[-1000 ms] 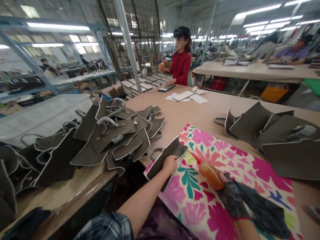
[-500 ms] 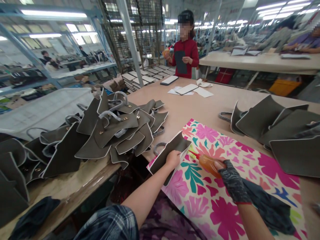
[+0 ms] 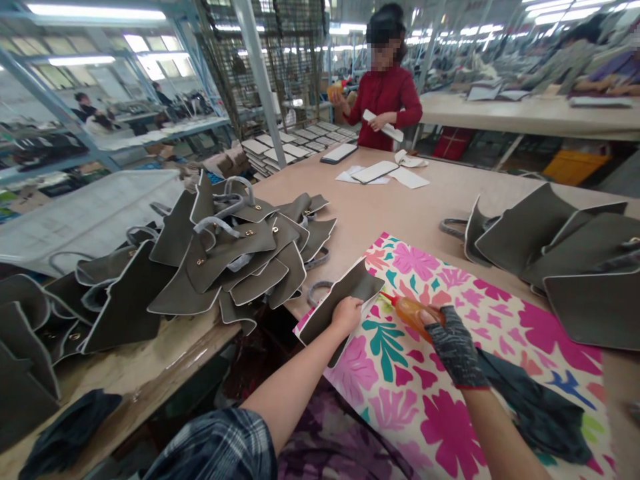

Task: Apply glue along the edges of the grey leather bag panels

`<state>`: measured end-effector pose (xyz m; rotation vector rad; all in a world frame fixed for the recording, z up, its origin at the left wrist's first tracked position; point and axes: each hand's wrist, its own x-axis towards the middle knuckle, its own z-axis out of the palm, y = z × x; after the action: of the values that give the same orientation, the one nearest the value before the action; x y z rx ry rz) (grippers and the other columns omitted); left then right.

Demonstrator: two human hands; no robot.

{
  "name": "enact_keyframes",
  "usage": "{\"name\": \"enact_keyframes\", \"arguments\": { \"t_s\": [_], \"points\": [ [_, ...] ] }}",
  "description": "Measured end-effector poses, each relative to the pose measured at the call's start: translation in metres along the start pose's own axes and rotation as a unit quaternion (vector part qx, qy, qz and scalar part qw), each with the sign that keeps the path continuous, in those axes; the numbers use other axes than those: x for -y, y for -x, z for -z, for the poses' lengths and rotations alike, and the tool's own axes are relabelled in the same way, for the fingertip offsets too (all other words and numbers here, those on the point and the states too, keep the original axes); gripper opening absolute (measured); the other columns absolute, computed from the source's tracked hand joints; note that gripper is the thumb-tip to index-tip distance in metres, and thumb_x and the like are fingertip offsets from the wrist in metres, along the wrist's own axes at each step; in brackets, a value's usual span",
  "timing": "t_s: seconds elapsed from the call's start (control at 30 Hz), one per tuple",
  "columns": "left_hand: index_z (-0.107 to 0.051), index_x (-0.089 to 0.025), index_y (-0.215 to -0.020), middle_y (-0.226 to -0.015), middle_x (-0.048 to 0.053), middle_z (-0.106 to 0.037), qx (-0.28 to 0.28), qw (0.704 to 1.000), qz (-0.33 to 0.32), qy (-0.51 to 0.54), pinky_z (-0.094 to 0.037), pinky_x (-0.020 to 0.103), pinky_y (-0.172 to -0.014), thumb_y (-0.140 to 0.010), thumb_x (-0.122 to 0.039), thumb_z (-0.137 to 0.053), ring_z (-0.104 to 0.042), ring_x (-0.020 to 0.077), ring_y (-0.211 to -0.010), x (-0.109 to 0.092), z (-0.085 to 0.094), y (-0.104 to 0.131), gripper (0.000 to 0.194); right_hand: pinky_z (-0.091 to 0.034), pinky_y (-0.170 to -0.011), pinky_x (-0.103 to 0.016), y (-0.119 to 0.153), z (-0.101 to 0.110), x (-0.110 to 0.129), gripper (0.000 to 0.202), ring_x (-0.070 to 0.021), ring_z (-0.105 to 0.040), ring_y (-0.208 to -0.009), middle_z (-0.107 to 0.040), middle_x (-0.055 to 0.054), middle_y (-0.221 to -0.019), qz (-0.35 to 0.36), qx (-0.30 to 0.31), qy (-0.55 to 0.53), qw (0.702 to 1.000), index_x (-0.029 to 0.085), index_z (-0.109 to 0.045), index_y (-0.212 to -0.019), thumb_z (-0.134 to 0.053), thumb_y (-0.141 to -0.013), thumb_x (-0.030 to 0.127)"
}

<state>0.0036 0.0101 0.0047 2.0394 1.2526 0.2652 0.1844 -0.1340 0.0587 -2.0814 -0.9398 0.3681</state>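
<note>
My left hand (image 3: 347, 316) is closed on the edge of a dark grey-green bag panel (image 3: 325, 308) with a pale border and a looped handle. The panel lies tilted on a floral sheet (image 3: 400, 400). In my right hand (image 3: 440, 327), which wears a dark fingerless glove, is a squeeze bottle (image 3: 415, 319) of amber liquid. Its red nozzle points left, close to the panel's right edge. Whether the tip touches the panel I cannot tell. A dark cloth (image 3: 535, 407) lies on the sheet beside my right forearm.
Grey-green bag pieces with handles (image 3: 250, 257) are heaped at the left, and more (image 3: 530, 240) stand at the right. Pale flat pieces (image 3: 375, 172) lie on the table's far side. Behind them a co-worker in red (image 3: 387, 100) holds a bottle and a pale piece.
My right hand and the bottle have shifted slightly left, nearer the panel. The left hand keeps its hold. Across the table, the co-worker's dark panel has given way to a pale-faced piece.
</note>
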Motion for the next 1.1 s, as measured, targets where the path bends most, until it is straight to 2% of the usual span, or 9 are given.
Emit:
{"name": "enact_keyframes", "arguments": {
  "t_s": [0.1,0.33,0.5,0.63,0.73,0.87,1.0,1.1],
  "points": [
    [-0.073,-0.017,-0.112,-0.112,0.008,-0.073,0.003,1.0,0.007,-0.001,-0.047,0.026,-0.096,-0.089,-0.015,-0.05,-0.065,0.0189,-0.104,-0.002,0.002,0.001,0.033,-0.048,-0.08,-0.042,0.0,0.001,0.004,0.053,-0.0268,-0.061,-0.083,-0.064,-0.011,-0.09,-0.033,0.016,-0.014,0.999,0.019,-0.056,-0.099,-0.05,-0.072,0.064],
    [-0.072,-0.017,-0.112,-0.115,0.007,-0.072,0.0,1.0,0.011,-0.003,-0.045,0.026,-0.099,-0.09,-0.015,-0.051,-0.063,0.0186,-0.108,-0.005,0.004,0.002,0.032,-0.045,-0.086,-0.045,-0.002,0.002,0.009,0.057,-0.032,-0.059,-0.091,-0.061,-0.015,-0.097,-0.028,0.042,0.054,0.997,0.019,-0.052,-0.1,-0.043,-0.071,0.067],
    [-0.072,-0.018,-0.113,-0.113,0.007,-0.072,0.007,1.0,0.016,-0.014,-0.046,0.026,-0.096,-0.09,-0.015,-0.05,-0.064,0.0185,-0.105,-0.008,0.008,0.005,0.032,-0.046,-0.08,-0.045,-0.005,0.004,0.011,0.056,-0.0296,-0.058,-0.083,-0.06,-0.012,-0.089,-0.062,0.04,0.034,0.997,0.019,-0.052,-0.097,-0.044,-0.068,0.067],
    [-0.072,-0.016,-0.114,-0.114,0.009,-0.071,0.007,1.0,0.011,-0.021,-0.046,0.025,-0.097,-0.09,-0.016,-0.049,-0.064,0.0189,-0.105,-0.009,0.009,0.006,0.033,-0.045,-0.082,-0.044,-0.007,0.004,0.01,0.055,-0.0298,-0.058,-0.086,-0.061,-0.013,-0.093,-0.055,0.041,0.039,0.997,0.02,-0.051,-0.098,-0.045,-0.069,0.066],
    [-0.073,-0.017,-0.113,-0.112,0.008,-0.072,0.008,1.0,0.009,-0.026,-0.046,0.026,-0.097,-0.09,-0.015,-0.049,-0.064,0.0189,-0.105,-0.009,0.008,0.005,0.033,-0.045,-0.079,-0.043,-0.004,0.006,0.015,0.056,-0.0279,-0.058,-0.082,-0.062,-0.013,-0.091,-0.077,0.051,0.014,0.996,0.019,-0.052,-0.097,-0.046,-0.068,0.066],
    [-0.073,-0.019,-0.112,-0.11,0.007,-0.072,0.006,1.0,0.007,-0.028,-0.046,0.026,-0.096,-0.089,-0.016,-0.049,-0.063,0.0183,-0.104,-0.008,0.007,0.005,0.033,-0.045,-0.077,-0.042,-0.002,0.009,0.022,0.058,-0.0276,-0.057,-0.08,-0.062,-0.012,-0.089,-0.084,0.034,0.008,0.996,0.019,-0.053,-0.097,-0.043,-0.065,0.066],
    [-0.074,-0.019,-0.11,-0.11,0.007,-0.072,0.004,1.0,0.007,-0.025,-0.046,0.026,-0.096,-0.09,-0.016,-0.049,-0.064,0.0185,-0.103,-0.008,0.008,0.006,0.032,-0.043,-0.08,-0.043,-0.002,0.008,0.018,0.054,-0.0286,-0.057,-0.082,-0.062,-0.012,-0.089,-0.07,0.054,0.012,0.996,0.02,-0.052,-0.094,-0.044,-0.067,0.066],
    [-0.073,-0.019,-0.111,-0.111,0.007,-0.072,0.001,1.0,0.007,-0.025,-0.046,0.026,-0.097,-0.09,-0.016,-0.049,-0.064,0.0189,-0.104,-0.008,0.008,0.006,0.032,-0.043,-0.077,-0.041,0.001,0.007,0.013,0.05,-0.026,-0.057,-0.078,-0.061,-0.01,-0.084,-0.074,0.052,-0.004,0.996,0.021,-0.052,-0.091,-0.046,-0.067,0.065]
  ]
}}
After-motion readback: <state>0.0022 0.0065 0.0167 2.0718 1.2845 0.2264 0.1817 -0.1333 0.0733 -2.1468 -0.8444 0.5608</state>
